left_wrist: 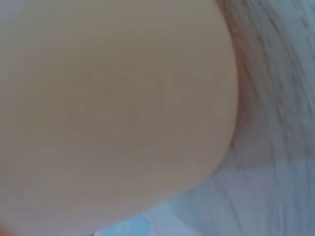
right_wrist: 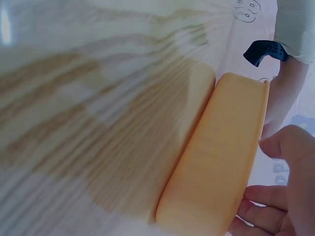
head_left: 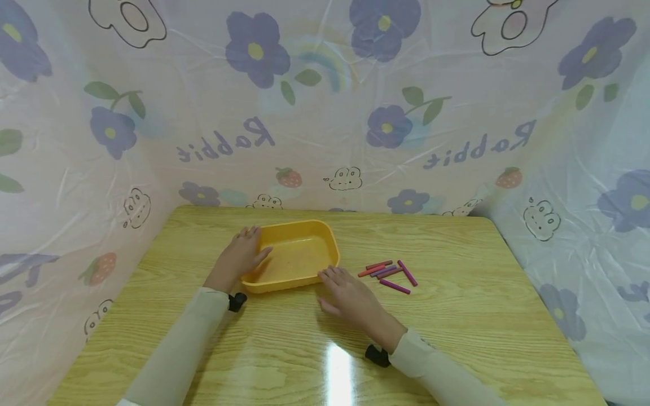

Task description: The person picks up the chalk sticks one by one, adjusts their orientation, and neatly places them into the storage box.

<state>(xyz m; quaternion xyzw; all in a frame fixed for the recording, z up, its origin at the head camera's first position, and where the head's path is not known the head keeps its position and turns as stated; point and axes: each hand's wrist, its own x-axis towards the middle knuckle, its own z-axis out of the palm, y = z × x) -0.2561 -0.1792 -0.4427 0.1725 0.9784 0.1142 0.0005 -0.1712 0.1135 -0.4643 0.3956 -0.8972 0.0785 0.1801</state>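
A shallow yellow plastic tray (head_left: 299, 280) sits on the wooden table, its inside bare. At its left side my left hand (head_left: 237, 260) grips the wall, with the thumb reaching inside and the fingers at the far-left rim. My right hand (head_left: 352, 299) touches the near-right corner with its fingertips, fingers fairly straight and thumb held apart. The right wrist view shows the tray's outer wall (right_wrist: 211, 157) beside the right hand's thumb and fingers (right_wrist: 263, 214). In the left wrist view, a blurred pale surface covers most of the picture.
Several short red, brown and purple sticks (head_left: 389, 271), crayon-like, lie loosely grouped right of the tray. The wooden table (head_left: 457, 316) is bordered at the back and sides by a hanging cloth (head_left: 315, 101) printed with flowers and rabbits.
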